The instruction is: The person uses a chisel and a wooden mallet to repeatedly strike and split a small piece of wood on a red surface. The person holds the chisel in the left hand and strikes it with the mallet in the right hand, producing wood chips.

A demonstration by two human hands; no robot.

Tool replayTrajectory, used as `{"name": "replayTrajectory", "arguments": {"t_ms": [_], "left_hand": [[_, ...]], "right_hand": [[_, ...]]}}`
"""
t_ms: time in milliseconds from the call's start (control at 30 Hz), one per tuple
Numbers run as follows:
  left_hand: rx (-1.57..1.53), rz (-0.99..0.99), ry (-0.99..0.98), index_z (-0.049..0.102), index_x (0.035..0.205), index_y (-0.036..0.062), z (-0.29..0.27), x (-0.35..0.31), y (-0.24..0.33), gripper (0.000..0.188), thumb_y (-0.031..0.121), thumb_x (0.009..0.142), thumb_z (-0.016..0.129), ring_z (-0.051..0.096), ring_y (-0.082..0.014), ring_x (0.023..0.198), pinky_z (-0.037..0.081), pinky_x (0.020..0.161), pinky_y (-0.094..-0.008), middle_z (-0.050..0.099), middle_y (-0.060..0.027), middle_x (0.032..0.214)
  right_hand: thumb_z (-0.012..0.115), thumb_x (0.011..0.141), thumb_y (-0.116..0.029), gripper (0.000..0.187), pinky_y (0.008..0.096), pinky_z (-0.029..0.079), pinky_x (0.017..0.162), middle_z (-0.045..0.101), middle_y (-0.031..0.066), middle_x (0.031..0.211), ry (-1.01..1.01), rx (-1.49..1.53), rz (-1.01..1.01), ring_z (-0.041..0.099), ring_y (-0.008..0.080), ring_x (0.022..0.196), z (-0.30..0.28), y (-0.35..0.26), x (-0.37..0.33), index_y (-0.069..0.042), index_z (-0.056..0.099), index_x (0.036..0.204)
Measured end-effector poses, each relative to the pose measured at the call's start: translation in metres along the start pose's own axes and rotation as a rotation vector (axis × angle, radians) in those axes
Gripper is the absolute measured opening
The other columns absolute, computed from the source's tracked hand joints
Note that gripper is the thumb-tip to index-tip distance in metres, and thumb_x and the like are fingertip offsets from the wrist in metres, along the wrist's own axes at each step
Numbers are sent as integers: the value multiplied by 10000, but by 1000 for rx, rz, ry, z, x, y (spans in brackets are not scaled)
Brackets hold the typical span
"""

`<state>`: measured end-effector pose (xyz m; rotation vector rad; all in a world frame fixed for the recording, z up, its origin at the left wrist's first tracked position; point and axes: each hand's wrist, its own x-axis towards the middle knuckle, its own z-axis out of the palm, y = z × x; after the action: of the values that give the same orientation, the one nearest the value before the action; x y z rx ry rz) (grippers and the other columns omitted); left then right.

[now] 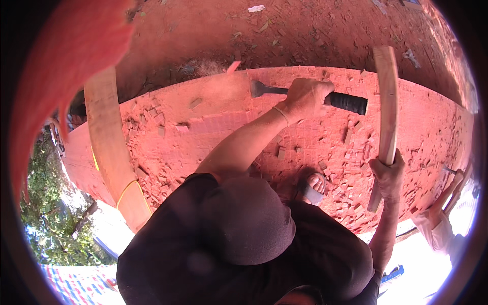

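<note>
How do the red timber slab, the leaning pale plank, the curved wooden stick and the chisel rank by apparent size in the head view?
1. Red timber slab
2. Leaning pale plank
3. Curved wooden stick, in the right hand
4. Chisel, in the left hand

Fisheye bending makes the plank-stick ranking unsure.

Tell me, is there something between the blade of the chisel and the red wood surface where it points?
Nothing visible stands between them. The black-handled metal chisel, gripped by one hand, has its flared blade lying right at the red carved timber surface. Only loose red wood chips lie around, none at the blade.
</note>
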<state>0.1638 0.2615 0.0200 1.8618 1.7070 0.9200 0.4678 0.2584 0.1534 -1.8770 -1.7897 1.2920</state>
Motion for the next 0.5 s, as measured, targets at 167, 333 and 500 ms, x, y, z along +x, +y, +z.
{"name": "replayTrajectory", "arguments": {"t_ms": [167,333,500], "left_hand": [[-109,-8,-1,622,802,105,-4,-17,18,203,212,713,770,689,-347,674,512,595,-467,652,-115,675],[-213,-17,-56,598,789,110,-3,-32,30,208,183,698,770,689,-343,685,506,596,-478,645,-95,671],[-163,-32,-98,595,791,113,5,-27,27,184,158,708,752,688,-335,685,502,591,-475,649,-88,692]], "right_hand": [[777,820,-256,316,301,499,646,624,57,728,237,315,97,594,167,633,-80,-4,4,16,695,958],[724,925,-293,329,289,464,807,621,50,864,397,526,-18,582,151,844,-161,-11,7,-9,656,1077],[653,954,-283,321,317,468,853,600,58,930,544,693,-128,574,177,898,-130,-61,11,-11,595,1115]]}}
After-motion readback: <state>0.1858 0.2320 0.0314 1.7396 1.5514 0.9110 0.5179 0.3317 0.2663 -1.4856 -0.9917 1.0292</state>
